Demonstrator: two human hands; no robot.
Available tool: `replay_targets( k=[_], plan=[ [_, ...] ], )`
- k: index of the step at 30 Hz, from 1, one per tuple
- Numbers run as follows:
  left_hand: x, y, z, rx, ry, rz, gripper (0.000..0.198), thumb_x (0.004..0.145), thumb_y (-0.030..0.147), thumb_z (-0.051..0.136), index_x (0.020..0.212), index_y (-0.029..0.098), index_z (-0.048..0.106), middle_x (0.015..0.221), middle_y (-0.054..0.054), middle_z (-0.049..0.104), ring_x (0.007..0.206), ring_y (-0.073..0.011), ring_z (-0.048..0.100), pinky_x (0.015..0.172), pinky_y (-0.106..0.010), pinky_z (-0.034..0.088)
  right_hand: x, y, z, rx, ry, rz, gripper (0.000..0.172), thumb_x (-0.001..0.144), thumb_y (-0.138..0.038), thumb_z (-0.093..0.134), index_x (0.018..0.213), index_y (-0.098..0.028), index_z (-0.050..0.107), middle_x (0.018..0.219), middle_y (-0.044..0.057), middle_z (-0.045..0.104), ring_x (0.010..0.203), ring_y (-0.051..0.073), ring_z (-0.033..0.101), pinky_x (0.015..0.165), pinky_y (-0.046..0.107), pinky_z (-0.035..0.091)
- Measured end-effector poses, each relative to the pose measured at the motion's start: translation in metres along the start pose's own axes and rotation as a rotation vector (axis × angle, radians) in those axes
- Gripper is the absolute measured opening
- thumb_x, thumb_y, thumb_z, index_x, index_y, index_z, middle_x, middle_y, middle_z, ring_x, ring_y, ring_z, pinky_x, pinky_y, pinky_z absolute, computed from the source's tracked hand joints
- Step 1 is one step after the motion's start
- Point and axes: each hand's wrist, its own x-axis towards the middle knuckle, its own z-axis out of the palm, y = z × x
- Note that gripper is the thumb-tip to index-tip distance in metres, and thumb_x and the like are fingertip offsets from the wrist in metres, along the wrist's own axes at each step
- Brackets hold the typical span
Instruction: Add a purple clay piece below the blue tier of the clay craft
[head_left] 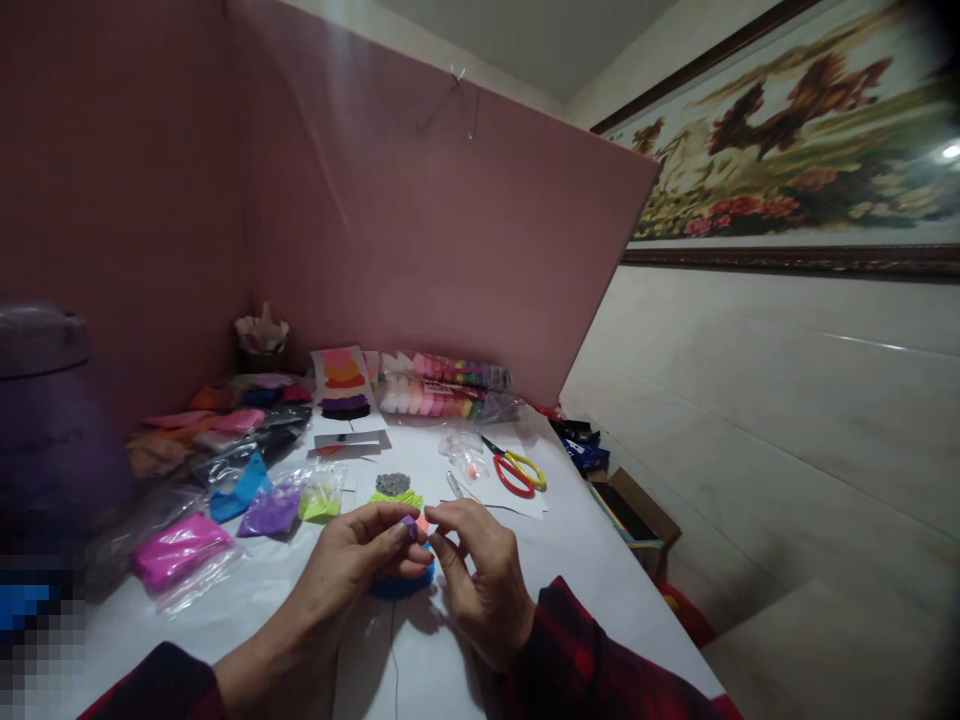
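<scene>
My left hand [367, 540] pinches a small purple lump of modelling clay [409, 527] between thumb and fingers. Close beside it, my right hand [484, 575] has its fingers curled in towards the lump; anything between its fingertips is too small to make out. Under and behind the hands lies a layered clay shape on the white paper. Its grey textured part [392, 484] is at the far end, then a yellow-green part [397, 498]. A bit of pink clay [422, 525] shows between my hands, and a blue part [405, 584] sits below them, partly covered.
Bags of pink clay [184, 550], purple clay [270, 510] and blue clay [240, 490] lie at left. Scissors [517, 475] rest at right. A layered colour sample [343, 382] and packs of clay [435, 398] stand at the back. An open box [637, 505] sits beyond the right edge.
</scene>
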Motion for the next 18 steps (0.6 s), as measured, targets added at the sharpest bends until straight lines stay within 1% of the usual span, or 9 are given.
replay_targets(
  k=[4, 7, 8, 10, 13, 16, 18],
  plan=[
    [-0.0029, 0.0001, 0.0035, 0.000, 0.057, 0.000, 0.029, 0.057, 0.027, 0.085, 0.079, 0.012, 0.072, 0.063, -0.006, 0.073, 0.054, -0.0171, 0.068, 0.054, -0.026, 0.056, 0.0000, -0.0012, -0.0002, -0.007, -0.032, 0.008, 0.017, 0.088, -0.015, 0.050, 0.099, -0.018, 0.062, 0.090, 0.009, 0.067, 0.085, 0.021, 0.059, 0.064, 0.030, 0.050],
    [-0.0050, -0.0003, 0.0057, -0.005, 0.088, 0.015, 0.038, 0.056, 0.029, 0.085, 0.087, 0.012, 0.072, 0.068, -0.008, 0.075, 0.053, -0.0171, 0.068, 0.052, -0.026, 0.054, -0.0009, -0.0026, 0.0009, -0.011, -0.030, 0.043, 0.013, 0.086, -0.016, 0.053, 0.095, -0.019, 0.062, 0.087, 0.008, 0.066, 0.083, 0.021, 0.059, 0.061, 0.029, 0.048],
    [-0.0050, -0.0007, 0.0056, -0.005, 0.079, 0.021, 0.038, 0.056, 0.029, 0.085, 0.088, 0.013, 0.072, 0.068, -0.007, 0.075, 0.053, -0.0165, 0.067, 0.050, -0.025, 0.053, -0.0013, -0.0028, 0.0015, -0.012, -0.030, 0.065, 0.013, 0.085, -0.016, 0.056, 0.096, -0.019, 0.062, 0.086, 0.007, 0.066, 0.081, 0.021, 0.059, 0.060, 0.028, 0.048],
    [-0.0045, -0.0015, 0.0044, 0.007, 0.032, 0.026, 0.032, 0.058, 0.028, 0.085, 0.082, 0.014, 0.069, 0.063, -0.004, 0.073, 0.050, -0.0146, 0.065, 0.047, -0.022, 0.049, -0.0021, -0.0025, 0.0026, -0.009, -0.043, 0.097, 0.014, 0.082, -0.018, 0.060, 0.096, -0.019, 0.062, 0.085, 0.006, 0.065, 0.079, 0.020, 0.059, 0.058, 0.027, 0.047],
    [-0.0035, -0.0028, 0.0023, 0.042, -0.047, -0.001, 0.024, 0.063, 0.029, 0.082, 0.072, 0.014, 0.065, 0.058, -0.003, 0.070, 0.051, -0.0133, 0.064, 0.047, -0.019, 0.046, -0.0030, -0.0003, 0.0031, 0.001, -0.060, 0.082, 0.013, 0.082, -0.017, 0.059, 0.095, -0.020, 0.063, 0.084, 0.006, 0.064, 0.078, 0.019, 0.058, 0.057, 0.027, 0.046],
    [-0.0035, -0.0035, 0.0017, 0.022, -0.062, -0.017, 0.023, 0.070, 0.034, 0.077, 0.075, 0.014, 0.067, 0.059, -0.002, 0.069, 0.051, -0.0108, 0.062, 0.047, -0.017, 0.045, -0.0034, 0.0024, 0.0028, 0.014, -0.040, 0.063, 0.014, 0.082, -0.013, 0.057, 0.094, -0.020, 0.062, 0.083, 0.005, 0.063, 0.078, 0.019, 0.057, 0.059, 0.027, 0.046],
    [-0.0035, -0.0036, 0.0013, 0.010, -0.086, -0.022, 0.023, 0.070, 0.033, 0.077, 0.079, 0.013, 0.069, 0.059, -0.002, 0.068, 0.051, -0.0097, 0.061, 0.049, -0.017, 0.045, -0.0037, 0.0031, 0.0028, 0.035, -0.026, 0.058, 0.016, 0.081, -0.011, 0.057, 0.093, -0.020, 0.061, 0.083, 0.005, 0.062, 0.078, 0.018, 0.057, 0.059, 0.027, 0.047]
  ],
)
